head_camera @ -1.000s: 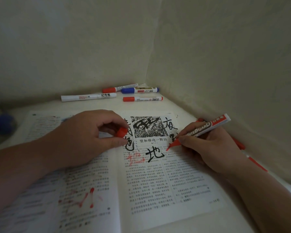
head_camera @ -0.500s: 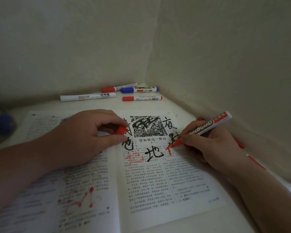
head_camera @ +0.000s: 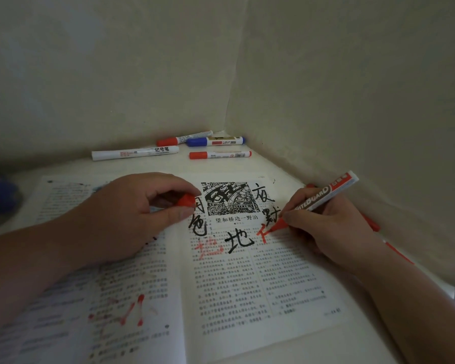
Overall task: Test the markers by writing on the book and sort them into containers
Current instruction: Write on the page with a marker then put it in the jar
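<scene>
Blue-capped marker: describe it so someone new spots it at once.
Past the open book, four markers lie near the wall corner. The blue-capped marker lies between the rear red-capped marker and the front red-capped marker, right of the white marker. Only it has blue ends.

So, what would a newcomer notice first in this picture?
The right hand holds a red marker tip-down on the right page of the open book, beside bold black characters. The left hand pinches the red cap near the book's middle. Four more markers lie by the far wall.
</scene>
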A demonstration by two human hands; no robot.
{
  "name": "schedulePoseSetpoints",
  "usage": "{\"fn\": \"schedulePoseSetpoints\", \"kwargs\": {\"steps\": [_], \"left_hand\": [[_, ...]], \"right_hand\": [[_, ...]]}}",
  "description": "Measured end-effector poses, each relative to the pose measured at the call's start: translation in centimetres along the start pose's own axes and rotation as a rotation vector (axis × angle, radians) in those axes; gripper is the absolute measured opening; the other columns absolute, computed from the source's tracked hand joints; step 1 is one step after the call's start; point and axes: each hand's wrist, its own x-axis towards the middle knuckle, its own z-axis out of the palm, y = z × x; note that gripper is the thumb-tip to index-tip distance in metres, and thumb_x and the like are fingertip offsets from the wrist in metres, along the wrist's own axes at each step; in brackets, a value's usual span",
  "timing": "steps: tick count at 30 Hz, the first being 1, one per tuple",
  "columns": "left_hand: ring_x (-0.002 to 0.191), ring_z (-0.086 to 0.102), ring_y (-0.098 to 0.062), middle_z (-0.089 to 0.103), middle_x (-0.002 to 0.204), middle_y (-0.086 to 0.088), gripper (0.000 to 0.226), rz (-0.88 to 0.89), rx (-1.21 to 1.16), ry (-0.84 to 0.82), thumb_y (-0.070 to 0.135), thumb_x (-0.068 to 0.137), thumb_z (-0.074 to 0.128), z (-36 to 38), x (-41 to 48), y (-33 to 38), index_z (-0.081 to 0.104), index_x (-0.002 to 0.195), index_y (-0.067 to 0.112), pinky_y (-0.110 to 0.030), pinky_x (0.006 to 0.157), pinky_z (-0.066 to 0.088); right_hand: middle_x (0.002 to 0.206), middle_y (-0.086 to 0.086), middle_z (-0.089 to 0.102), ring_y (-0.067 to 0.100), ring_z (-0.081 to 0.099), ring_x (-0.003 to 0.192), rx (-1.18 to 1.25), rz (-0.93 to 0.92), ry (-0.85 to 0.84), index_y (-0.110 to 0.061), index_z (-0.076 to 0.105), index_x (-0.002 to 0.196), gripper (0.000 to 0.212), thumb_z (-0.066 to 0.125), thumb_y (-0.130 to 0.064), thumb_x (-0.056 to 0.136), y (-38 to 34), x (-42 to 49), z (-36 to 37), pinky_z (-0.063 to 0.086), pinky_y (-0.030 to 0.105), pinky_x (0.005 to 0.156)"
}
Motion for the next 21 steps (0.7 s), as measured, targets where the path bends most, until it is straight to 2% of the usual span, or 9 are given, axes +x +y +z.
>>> {"fn": "schedulePoseSetpoints", "kwargs": {"steps": [4, 7, 11, 14, 16, 18, 21], "left_hand": [[0.094, 0.066, 0.006, 0.071, 0.099, 0.026, 0.027, -0.020, -0.097, 0.021, 0.044, 0.081, 0.059, 0.18, -0.08, 0.04, 0.067, 0.106, 0.040, -0.005, 0.084, 0.045], [0.095, 0.070, 0.000, 0.074, 0.098, 0.017, 0.019, -0.037, -0.202, 0.020, 0.030, 0.088, 0.061, 0.28, -0.08, -0.15, 0.065, 0.106, 0.034, -0.012, 0.087, 0.050], [0.097, 0.072, -0.008, 0.075, 0.101, 0.011, 0.025, -0.037, -0.257, 0.021, 0.042, 0.077, 0.061, 0.26, -0.12, -0.20, 0.065, 0.102, 0.038, -0.035, 0.094, 0.054], [0.098, 0.071, -0.008, 0.075, 0.100, 0.012, 0.027, -0.039, -0.235, 0.024, 0.045, 0.076, 0.064, 0.19, -0.08, -0.18, 0.062, 0.103, 0.044, -0.039, 0.095, 0.054], [0.098, 0.070, -0.008, 0.074, 0.100, 0.012, 0.024, -0.037, -0.221, 0.028, 0.048, 0.080, 0.068, 0.20, -0.04, -0.18, 0.062, 0.103, 0.044, -0.040, 0.095, 0.055], [0.098, 0.070, -0.007, 0.074, 0.100, 0.014, 0.025, -0.042, -0.209, 0.032, 0.051, 0.080, 0.067, 0.22, -0.02, -0.25, 0.062, 0.104, 0.046, -0.039, 0.094, 0.055], [0.098, 0.070, -0.007, 0.074, 0.100, 0.015, 0.023, -0.040, -0.189, 0.032, 0.054, 0.083, 0.068, 0.25, 0.00, -0.46, 0.062, 0.104, 0.047, -0.041, 0.095, 0.054]], "right_hand": [[0.055, -0.001, 0.061, 0.007, 0.047, 0.046, 0.001, -0.017, -0.026, -0.020, 0.071, 0.064, 0.027, 0.070, -0.003, 0.086, 0.06, -0.13, 0.08, 0.037, 0.016, 0.044], [0.057, -0.004, 0.065, 0.003, 0.050, 0.048, -0.044, -0.038, -0.046, -0.022, 0.071, 0.064, 0.027, 0.070, -0.003, 0.084, 0.07, -0.05, 0.16, 0.038, 0.014, 0.048], [0.064, 0.001, 0.070, 0.009, 0.060, 0.058, 0.027, -0.043, -0.098, -0.021, 0.072, 0.064, 0.011, 0.072, -0.014, 0.072, 0.21, -0.02, 0.10, 0.043, 0.018, 0.055], [0.064, 0.004, 0.069, 0.009, 0.057, 0.054, 0.100, -0.057, -0.174, -0.019, 0.075, 0.067, 0.023, 0.077, -0.001, 0.082, 0.38, -0.35, -0.09, 0.043, 0.017, 0.051], [0.067, 0.003, 0.072, 0.009, 0.060, 0.057, 0.066, -0.059, -0.200, -0.014, 0.075, 0.071, 0.023, 0.072, 0.003, 0.086, 0.29, -0.58, -0.10, 0.047, 0.018, 0.054], [0.066, 0.000, 0.071, 0.008, 0.060, 0.057, -0.009, -0.065, -0.168, -0.013, 0.073, 0.070, 0.021, 0.073, 0.000, 0.085, 0.17, -0.58, 0.00, 0.048, 0.021, 0.055], [0.061, -0.002, 0.064, 0.014, 0.058, 0.057, -0.146, -0.085, -0.031, -0.013, 0.067, 0.066, 0.020, 0.070, -0.003, 0.083, 0.48, -0.08, -0.25, 0.049, 0.026, 0.055]]}}
